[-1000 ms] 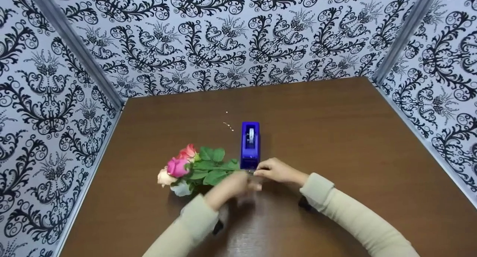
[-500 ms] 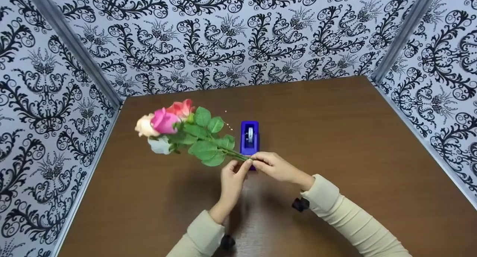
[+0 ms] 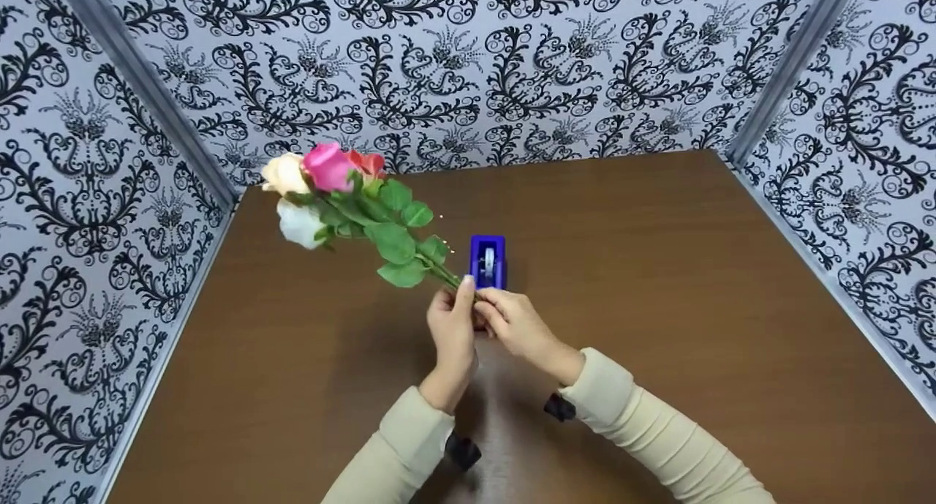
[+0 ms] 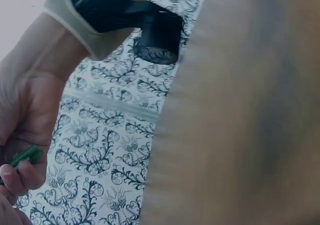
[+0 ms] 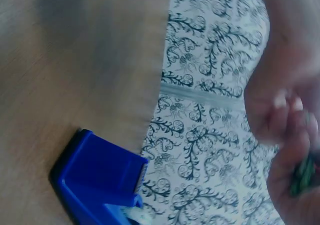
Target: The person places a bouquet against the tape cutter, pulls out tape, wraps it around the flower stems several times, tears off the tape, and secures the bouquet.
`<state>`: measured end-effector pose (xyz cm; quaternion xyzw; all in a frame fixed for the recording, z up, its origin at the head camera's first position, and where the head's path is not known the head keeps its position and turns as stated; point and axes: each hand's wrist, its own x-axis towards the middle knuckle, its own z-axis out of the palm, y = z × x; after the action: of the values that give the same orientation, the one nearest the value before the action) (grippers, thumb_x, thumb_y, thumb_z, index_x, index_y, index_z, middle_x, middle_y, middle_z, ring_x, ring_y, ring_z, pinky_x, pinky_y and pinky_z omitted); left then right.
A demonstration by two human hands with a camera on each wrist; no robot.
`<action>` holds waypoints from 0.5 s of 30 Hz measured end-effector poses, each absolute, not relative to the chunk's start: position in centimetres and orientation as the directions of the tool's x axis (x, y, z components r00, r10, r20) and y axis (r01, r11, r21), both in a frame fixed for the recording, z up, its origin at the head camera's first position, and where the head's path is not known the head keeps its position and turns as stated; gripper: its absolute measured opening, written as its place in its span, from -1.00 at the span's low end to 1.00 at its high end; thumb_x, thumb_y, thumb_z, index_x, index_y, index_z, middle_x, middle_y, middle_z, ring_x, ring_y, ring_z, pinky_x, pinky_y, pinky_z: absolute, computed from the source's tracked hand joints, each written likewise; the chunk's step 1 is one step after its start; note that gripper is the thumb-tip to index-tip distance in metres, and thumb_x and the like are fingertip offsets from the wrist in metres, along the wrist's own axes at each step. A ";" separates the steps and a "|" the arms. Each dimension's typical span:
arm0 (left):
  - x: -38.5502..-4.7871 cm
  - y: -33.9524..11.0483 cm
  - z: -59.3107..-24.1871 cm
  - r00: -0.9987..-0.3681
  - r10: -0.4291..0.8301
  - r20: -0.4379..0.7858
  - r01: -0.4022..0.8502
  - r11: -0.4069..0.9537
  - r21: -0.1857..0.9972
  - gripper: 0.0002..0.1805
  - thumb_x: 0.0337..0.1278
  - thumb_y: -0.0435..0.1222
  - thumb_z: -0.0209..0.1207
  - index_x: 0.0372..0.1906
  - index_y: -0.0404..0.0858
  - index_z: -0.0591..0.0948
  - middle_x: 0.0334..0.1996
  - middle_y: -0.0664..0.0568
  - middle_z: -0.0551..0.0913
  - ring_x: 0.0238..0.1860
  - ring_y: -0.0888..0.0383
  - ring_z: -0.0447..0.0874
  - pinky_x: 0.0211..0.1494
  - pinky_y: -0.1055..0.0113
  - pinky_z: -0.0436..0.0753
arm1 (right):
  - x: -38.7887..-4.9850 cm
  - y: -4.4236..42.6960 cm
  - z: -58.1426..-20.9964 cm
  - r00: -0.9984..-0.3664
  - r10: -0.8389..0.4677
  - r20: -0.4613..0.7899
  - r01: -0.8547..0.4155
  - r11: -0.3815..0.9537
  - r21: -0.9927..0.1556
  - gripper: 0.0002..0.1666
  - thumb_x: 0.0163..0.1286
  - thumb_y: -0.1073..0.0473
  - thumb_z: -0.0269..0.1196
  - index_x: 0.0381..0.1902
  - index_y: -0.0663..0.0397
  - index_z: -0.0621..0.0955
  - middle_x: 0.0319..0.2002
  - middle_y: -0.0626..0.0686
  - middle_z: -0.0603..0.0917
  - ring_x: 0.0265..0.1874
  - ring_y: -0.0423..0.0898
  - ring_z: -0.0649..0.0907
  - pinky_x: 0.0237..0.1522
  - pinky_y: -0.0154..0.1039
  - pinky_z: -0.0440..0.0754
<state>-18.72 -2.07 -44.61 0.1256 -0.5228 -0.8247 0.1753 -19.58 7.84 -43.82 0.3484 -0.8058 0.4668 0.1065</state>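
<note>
A bunch of roses point(image 3: 329, 169), with cream, pink, red and white blooms and green leaves, is held above the table, tilted with its blooms up to the left. My left hand point(image 3: 455, 332) grips the stems point(image 3: 442, 271), thumb laid along them; green stem ends point(image 4: 27, 155) show in its curled fingers in the left wrist view. Close against it, my right hand point(image 3: 523, 332) has curled fingers at the lower stems; whether tape lies between them cannot be made out. Behind and below the hands stands a blue tape dispenser point(image 3: 488, 259) with a clear roll, its front partly hidden.
The brown wooden table point(image 3: 658, 270) carries a few tiny bright specks point(image 3: 447, 244) left of the dispenser. Patterned black-and-white walls point(image 3: 556, 65) enclose it at the back and both sides. Black wrist cameras point(image 3: 463, 451) hang under the cuffs.
The roses have risen from low by the table, up and away, their blooms swinging upward. My left hand has moved onto the stems; my right hand has left the dispenser's front and shifted left.
</note>
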 end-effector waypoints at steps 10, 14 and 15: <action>-19.5 -2.0 -43.2 -0.905 -0.425 -0.017 0.156 -0.368 0.917 -0.72 0.19 -0.31 0.07 -0.42 -0.50 0.58 -0.68 0.12 0.51 -0.73 0.31 0.31 -0.64 0.49 0.34 | -19.4 7.1 -44.4 -0.502 -0.386 0.774 -0.800 0.548 -0.245 -0.78 0.13 0.46 0.24 -0.21 0.37 0.55 -0.35 0.15 0.58 -0.37 -0.04 0.60 -0.31 -0.29 0.60; -19.1 -1.9 -42.8 -0.927 -0.376 0.011 0.154 -0.352 0.923 -0.68 0.25 -0.28 0.03 -0.22 -0.51 0.59 -0.69 0.15 0.44 -0.72 0.33 0.25 -0.63 0.51 0.28 | -19.5 7.2 -44.4 -0.458 -0.346 0.819 -0.794 0.573 -0.202 -0.72 0.06 0.48 0.29 -0.22 0.38 0.55 -0.35 0.15 0.57 -0.37 -0.04 0.59 -0.31 -0.29 0.59; -19.0 -1.9 -42.7 -0.927 -0.374 0.025 0.163 -0.341 0.926 -0.68 0.26 -0.27 0.02 -0.21 -0.52 0.58 -0.69 0.15 0.42 -0.71 0.33 0.26 -0.62 0.51 0.29 | -19.6 7.1 -44.4 -0.454 -0.331 0.827 -0.798 0.564 -0.213 -0.72 0.05 0.49 0.29 -0.22 0.38 0.55 -0.35 0.15 0.57 -0.38 -0.05 0.59 -0.32 -0.29 0.59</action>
<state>-19.03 -1.85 -42.75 0.0960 -0.5496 -0.8133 0.1652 -19.58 7.15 -44.37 0.3543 -0.7967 0.3041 0.3838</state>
